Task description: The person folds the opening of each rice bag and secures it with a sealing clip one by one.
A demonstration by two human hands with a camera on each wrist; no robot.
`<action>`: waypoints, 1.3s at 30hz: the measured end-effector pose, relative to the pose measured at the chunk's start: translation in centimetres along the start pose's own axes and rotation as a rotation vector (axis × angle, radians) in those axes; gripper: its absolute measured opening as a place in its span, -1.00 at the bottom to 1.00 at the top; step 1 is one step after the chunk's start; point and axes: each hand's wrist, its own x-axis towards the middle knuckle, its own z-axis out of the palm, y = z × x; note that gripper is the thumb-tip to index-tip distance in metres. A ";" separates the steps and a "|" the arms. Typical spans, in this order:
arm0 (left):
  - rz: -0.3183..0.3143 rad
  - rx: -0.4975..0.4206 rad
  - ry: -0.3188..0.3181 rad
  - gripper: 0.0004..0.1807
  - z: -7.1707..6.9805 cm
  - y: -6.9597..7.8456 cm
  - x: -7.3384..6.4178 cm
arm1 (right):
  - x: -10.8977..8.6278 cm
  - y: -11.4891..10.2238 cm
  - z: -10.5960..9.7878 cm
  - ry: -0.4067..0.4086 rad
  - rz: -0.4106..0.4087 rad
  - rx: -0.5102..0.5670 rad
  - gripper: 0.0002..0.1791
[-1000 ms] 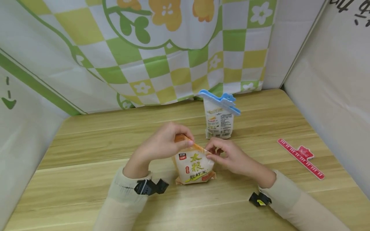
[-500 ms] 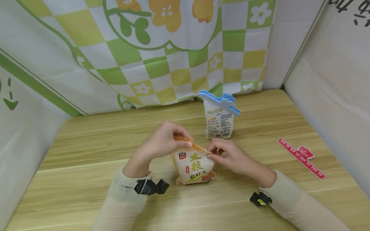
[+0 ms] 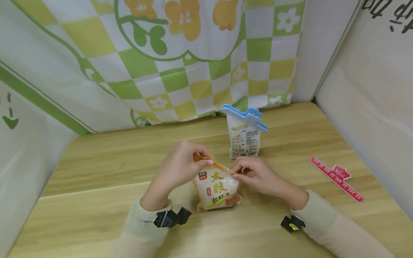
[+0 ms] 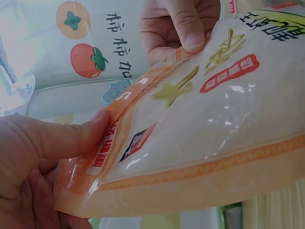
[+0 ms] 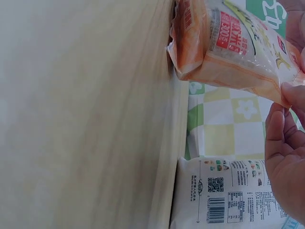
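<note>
A small white and orange bag of rice [image 3: 217,190] stands upright on the wooden table with its top edge folded over. My left hand [image 3: 180,165] pinches the left end of that orange top edge, thumb in front. At the other end, my right hand [image 3: 258,175] pinches the corner between thumb and fingers. The left wrist view shows the left thumb [image 4: 78,140] flat on the bag's printed front. In the right wrist view the bag's base [image 5: 188,43] touches the tabletop. What lies behind the fold is hidden.
Behind my right hand stands a second white bag [image 3: 244,143], closed across its top by a blue bag clip [image 3: 246,116]. A red bag clip [image 3: 337,178] lies on the table [image 3: 96,208] to the right. A checked cloth [image 3: 180,82] hangs at the back.
The head view has tilted slightly, so everything sits a little lower. Both hands keep their pinch on the bag's top, with hardly any movement.
</note>
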 end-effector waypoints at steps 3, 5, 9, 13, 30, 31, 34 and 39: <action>0.016 0.032 0.020 -0.95 0.4 -0.1 -0.2 | -0.1 0.1 0.1 0.010 0.004 0.007 -0.96; 0.041 0.056 0.031 -0.95 0.5 -0.1 -0.2 | 0.0 0.1 0.1 0.023 0.002 0.009 -0.94; 0.113 0.090 0.040 -0.93 0.5 0.0 -0.1 | 0.0 -0.1 0.1 0.045 0.030 0.008 -0.91; 0.169 0.121 0.039 -0.94 0.3 -0.2 0.0 | 0.1 -0.3 0.2 0.038 0.079 -0.002 -0.93; 0.243 0.114 0.050 -0.97 0.4 -0.9 0.2 | -0.5 -0.4 -1.0 -0.028 0.148 -0.083 -0.82; 0.239 0.109 0.050 -0.96 0.4 -0.9 0.2 | -0.6 -0.4 -1.1 -0.029 0.156 -0.088 -0.82; 0.233 0.108 0.056 -0.97 0.5 -1.0 0.3 | -0.9 -0.4 -1.6 -0.023 0.177 -0.107 -0.81; 0.236 0.106 0.068 -0.97 0.6 -1.0 0.3 | -1.7 -0.3 -2.7 -0.003 0.211 -0.148 -0.81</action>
